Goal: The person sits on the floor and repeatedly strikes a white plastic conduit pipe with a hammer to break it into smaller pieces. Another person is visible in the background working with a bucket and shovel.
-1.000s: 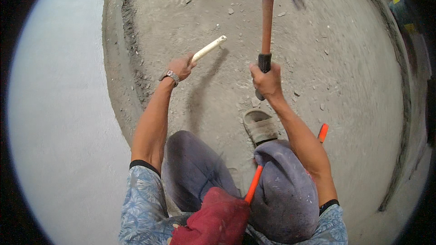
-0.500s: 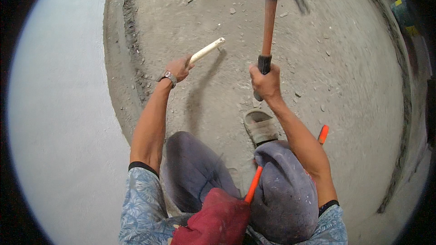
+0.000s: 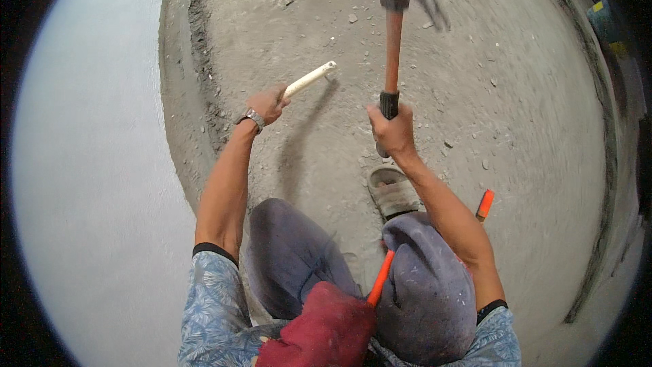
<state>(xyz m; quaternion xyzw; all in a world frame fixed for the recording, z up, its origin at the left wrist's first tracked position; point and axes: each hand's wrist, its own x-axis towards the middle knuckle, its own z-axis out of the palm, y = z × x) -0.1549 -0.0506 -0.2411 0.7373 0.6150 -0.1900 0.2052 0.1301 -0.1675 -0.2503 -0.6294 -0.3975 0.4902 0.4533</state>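
Note:
My right hand (image 3: pixel 395 130) is closed around the black grip of a claw hammer (image 3: pixel 392 47). The hammer is held up with its head at the top of the view and its claw turned right. My left hand (image 3: pixel 267 105), with a metal watch at the wrist, grips a slim cream-coloured tube (image 3: pixel 310 79). This tube slants up and right. At its far end a small dark spot shows, and a short thin piece sticks out below; I cannot make out what that piece is. The hammer and the tube are apart.
Rough grey ground (image 3: pixel 435 105) with stone chips lies below my hands. A smooth pale wall (image 3: pixel 95 163) runs along the left. My sandalled foot (image 3: pixel 394 194) and bent knees are close in. An orange-handled tool (image 3: pixel 382 278) rests by my right thigh; another orange end (image 3: pixel 485 204) shows beyond.
The hammer and my right hand have shifted slightly left and down. My left hand and the tube have barely moved.

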